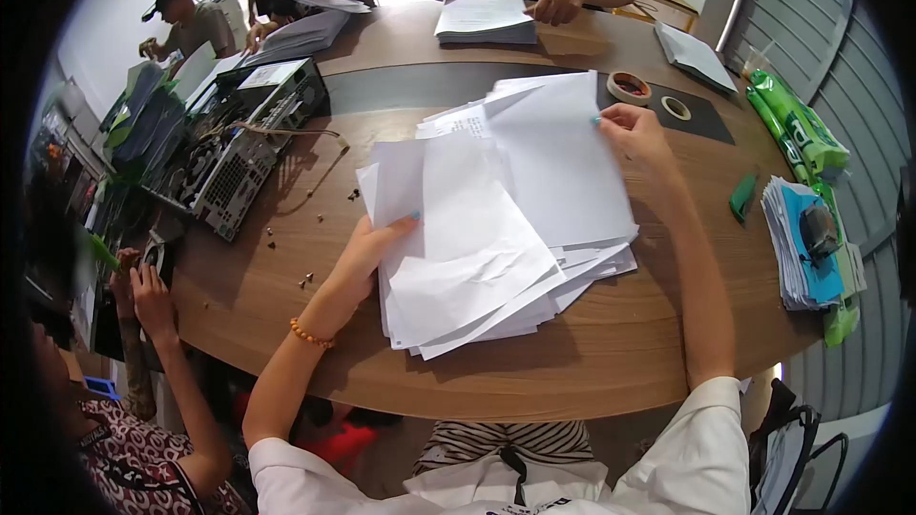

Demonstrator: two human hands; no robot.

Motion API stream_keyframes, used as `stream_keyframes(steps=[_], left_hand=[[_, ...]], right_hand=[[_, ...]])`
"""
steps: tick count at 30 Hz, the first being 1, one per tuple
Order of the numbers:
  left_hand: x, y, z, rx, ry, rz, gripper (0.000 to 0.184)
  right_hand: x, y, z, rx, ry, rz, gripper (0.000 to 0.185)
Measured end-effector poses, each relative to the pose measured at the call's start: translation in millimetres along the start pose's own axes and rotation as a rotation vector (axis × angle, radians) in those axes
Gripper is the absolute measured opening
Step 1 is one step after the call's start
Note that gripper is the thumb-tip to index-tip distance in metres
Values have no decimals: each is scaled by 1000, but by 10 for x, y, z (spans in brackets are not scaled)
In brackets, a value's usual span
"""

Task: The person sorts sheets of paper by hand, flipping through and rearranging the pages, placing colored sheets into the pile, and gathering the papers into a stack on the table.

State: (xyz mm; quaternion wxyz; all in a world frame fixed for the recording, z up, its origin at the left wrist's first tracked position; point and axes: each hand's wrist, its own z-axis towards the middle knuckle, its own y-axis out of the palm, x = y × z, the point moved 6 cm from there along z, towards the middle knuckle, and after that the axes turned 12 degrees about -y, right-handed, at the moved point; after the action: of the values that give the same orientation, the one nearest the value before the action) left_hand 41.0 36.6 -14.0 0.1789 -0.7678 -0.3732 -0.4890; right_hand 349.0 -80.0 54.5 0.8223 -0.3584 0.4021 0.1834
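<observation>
Loose white paper sheets (468, 238) lie in an uneven, fanned pile in front of me on the brown wooden table (611, 343). My left hand (372, 253) grips the left edge of the upper sheets, thumb on top and the other fingers hidden beneath. At the upper right, my right hand (637, 138) pinches the edge of a larger white sheet (563, 162), which partly covers a page with printed text (463, 122). Some sheets at the lower edge are creased and stick out at angles.
An opened computer case (243, 153) stands at the left, with small screws (305, 279) nearby. Two tape rolls (629, 89) lie beyond my right hand. Green packs (800, 124) and a paper stack (797, 248) line the right edge. Several people work around the table.
</observation>
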Motion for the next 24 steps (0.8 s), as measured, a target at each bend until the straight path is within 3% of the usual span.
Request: stream_keyframes(steps=[3, 7, 9, 15, 19, 24], left_hand=[[24, 19, -24, -13, 12, -11, 39], [6, -5, 15, -19, 27, -14, 38], [12, 15, 1, -26, 40, -26, 38], [0, -9, 28, -20, 41, -17, 38], [2, 2, 19, -45, 50, -44, 38], [18, 20, -8, -49, 51, -46, 38]], right_hand=[[80, 78, 4, -94, -69, 52, 24], [99, 67, -3, -76, -53, -211, 21], [73, 87, -25, -106, -30, 50, 22], [112, 122, 11, -193, 50, 325, 24], [-74, 59, -18, -99, 59, 240, 24], [-245, 27, 77, 125, -213, 354, 18]])
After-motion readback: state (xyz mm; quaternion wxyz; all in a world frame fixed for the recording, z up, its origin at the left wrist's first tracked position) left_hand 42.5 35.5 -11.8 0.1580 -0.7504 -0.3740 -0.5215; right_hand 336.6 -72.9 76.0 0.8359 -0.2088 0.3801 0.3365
